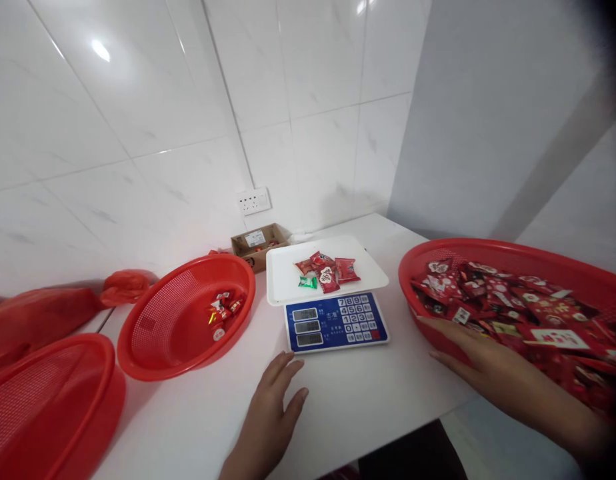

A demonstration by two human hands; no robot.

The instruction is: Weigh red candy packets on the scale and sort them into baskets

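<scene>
My left hand (274,413) rests at the table in front of the scale, fingers apart and holding nothing. On the right, my right hand (481,353) lies over the near rim of a large red basket (493,245), thumb and fingers stretched apart. Many red-wrapped sweets (508,293) fill that basket. Between my hands stands a digital scale (338,323) with a blue keypad panel. Its white tray (283,280) carries several red packets (327,277) and a green-wrapped sweet (308,283).
Left of the scale, a red basket (158,313) holds a few wrapped sweets (225,312). Another red basket (108,380) is nearer on the left. Red plastic bags (48,317) lie behind them. A small cardboard box (258,243) sits by the tiled wall below a socket (254,201).
</scene>
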